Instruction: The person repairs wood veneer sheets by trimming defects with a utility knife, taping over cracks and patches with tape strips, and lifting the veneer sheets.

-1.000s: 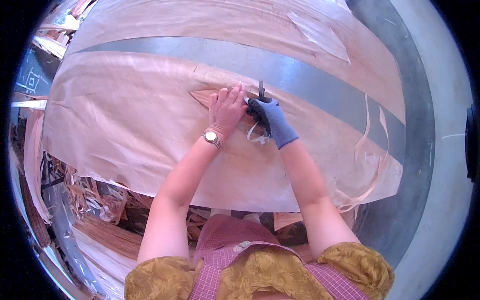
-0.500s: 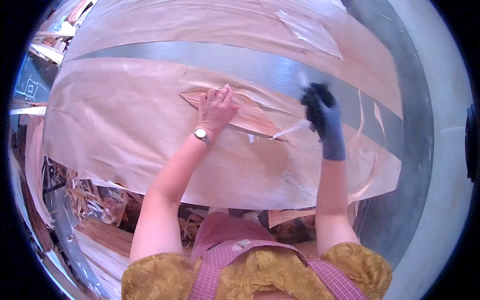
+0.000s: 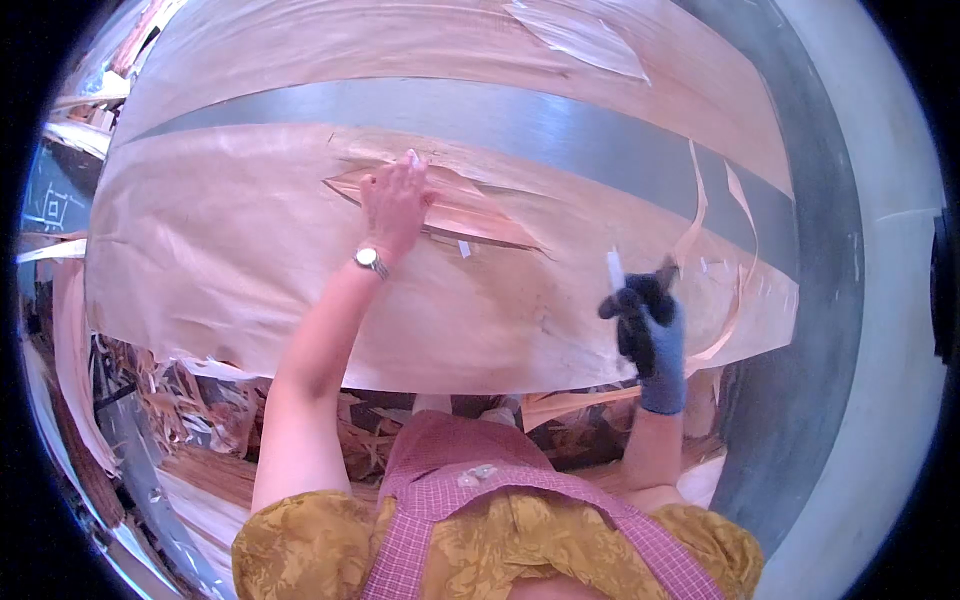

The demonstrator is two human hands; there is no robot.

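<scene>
My bare left hand (image 3: 395, 205), with a watch at the wrist, lies with fingers stretched out on a narrow, pointed piece of wood veneer (image 3: 475, 215). This piece sits over a split in a large thin veneer sheet (image 3: 240, 240). A small white tab (image 3: 464, 249) sticks to the sheet at its lower edge. My right hand (image 3: 645, 320), in a blue and black glove, is closed to the right of the patch. From its fingers a white strip (image 3: 615, 268), which looks like tape, points up. A dark tip (image 3: 668, 270) also shows there, its kind unclear.
A grey metal strip of tabletop (image 3: 480, 110) shows between the near sheet and another veneer sheet (image 3: 420, 40) behind. Thin veneer offcuts (image 3: 735, 280) lie at the right. Scraps (image 3: 180, 400) are heaped below the near edge. A pale curved surface (image 3: 890, 330) borders the right.
My right hand has come down toward me, and the white strip no longer reaches the patch's right end. My left hand stays on the veneer piece while the whole view shifts slightly.
</scene>
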